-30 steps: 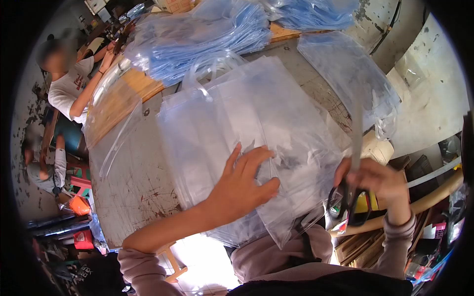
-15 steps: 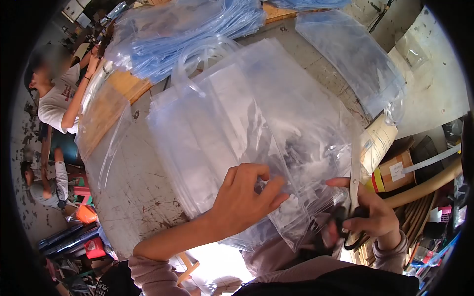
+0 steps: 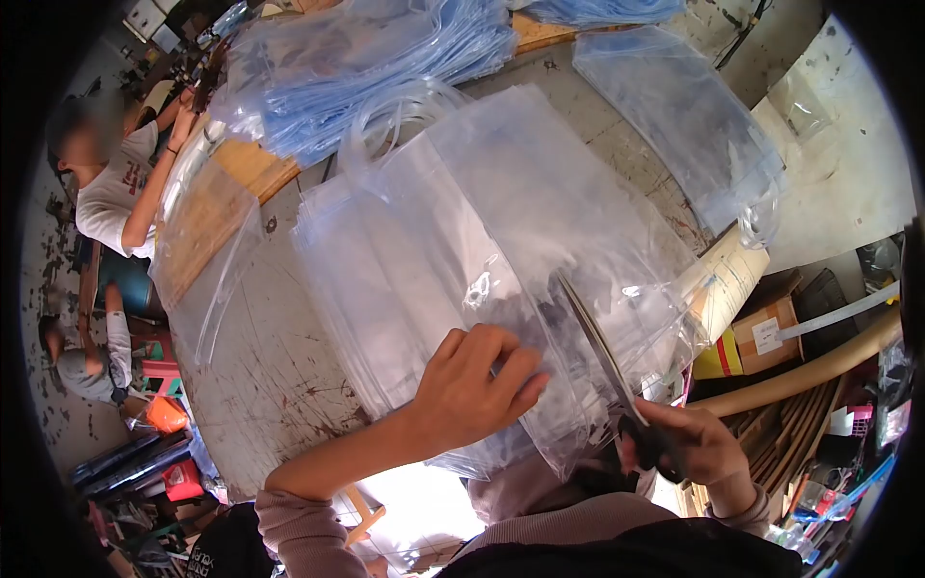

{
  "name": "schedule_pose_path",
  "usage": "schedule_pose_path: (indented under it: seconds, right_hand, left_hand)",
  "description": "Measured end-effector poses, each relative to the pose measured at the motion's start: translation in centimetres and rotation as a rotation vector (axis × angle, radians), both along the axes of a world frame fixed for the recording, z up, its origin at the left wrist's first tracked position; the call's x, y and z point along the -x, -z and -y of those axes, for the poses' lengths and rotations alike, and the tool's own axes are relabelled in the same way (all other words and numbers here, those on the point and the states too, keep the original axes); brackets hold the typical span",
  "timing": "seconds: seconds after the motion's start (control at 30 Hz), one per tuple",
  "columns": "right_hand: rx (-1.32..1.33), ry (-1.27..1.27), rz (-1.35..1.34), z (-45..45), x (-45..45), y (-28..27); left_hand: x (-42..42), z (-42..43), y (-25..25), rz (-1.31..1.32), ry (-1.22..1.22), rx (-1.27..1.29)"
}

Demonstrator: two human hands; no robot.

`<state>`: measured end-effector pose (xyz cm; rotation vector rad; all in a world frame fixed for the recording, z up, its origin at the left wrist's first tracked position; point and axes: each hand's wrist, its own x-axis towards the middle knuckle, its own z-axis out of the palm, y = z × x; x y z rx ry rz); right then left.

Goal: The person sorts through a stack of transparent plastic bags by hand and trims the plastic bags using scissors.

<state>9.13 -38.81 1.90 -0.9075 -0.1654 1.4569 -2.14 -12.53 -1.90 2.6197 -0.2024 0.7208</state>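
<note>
A stack of clear plastic bags (image 3: 405, 250) with loop handles lies across the worktable in front of me. My left hand (image 3: 477, 380) is on the near part of the top bag, its fingers curled and closed at the plastic; what lies under the fingertips is partly hidden. My right hand (image 3: 699, 443) grips a pair of scissors (image 3: 599, 347) by the black handles. Their long blades point up and left over the bag, close together. Whether the blades touch the plastic I cannot tell.
A thick pile of bluish plastic sheets (image 3: 385, 87) lies at the back of the worktable (image 3: 279, 414). More plastic (image 3: 684, 116) is at the back right, and a clear strip (image 3: 217, 279) lies at left. A cardboard box (image 3: 766, 328) stands at right. A co-worker (image 3: 111, 183) sits at far left.
The scissors have swung from upright at the right to a leftward slant over the bag, and my right hand has moved slightly left and down. My left hand's fingers have curled in more.
</note>
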Motion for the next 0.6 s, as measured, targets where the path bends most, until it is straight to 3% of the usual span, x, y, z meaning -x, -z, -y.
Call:
schedule_pose_path:
  seconds: [0.03,0.1,0.17,0.3,0.37,0.43,0.5,0.6]
  right_hand:
    - [-0.05,-0.092,0.149,0.1,0.2,0.4]
    - [-0.028,-0.08,0.156,0.1,0.5,1.4]
    - [-0.079,-0.149,0.419,0.2,0.5,2.0]
    - [-0.086,-0.025,0.39,-0.5,1.7,1.4]
    - [0.076,-0.116,0.24,-0.6,1.5,0.6]
    - [0.095,-0.13,0.264,-1.1,1.7,0.4]
    - [0.186,-0.301,0.327,-1.4,1.2,0.6]
    - [0.151,-0.271,0.415,-1.6,1.3,1.1]
  left_hand:
    - [0.0,0.0,0.0,-0.001,0.001,0.001]
    - [0.1,0.0,0.0,-0.007,0.004,0.028]
    - [0.1,-0.2,0.1,-0.024,-0.001,0.042]
    - [0.1,-0.1,-0.1,-0.028,-0.011,0.093]
    - [-0.1,-0.2,-0.4,-0.006,-0.029,0.08]
    - [-0.1,-0.2,-0.6,0.008,-0.046,0.072]
    - [-0.1,-0.3,-0.8,-0.038,-0.066,0.061]
    - [-0.9,-2.2,-2.7,-0.124,-0.196,-0.004]
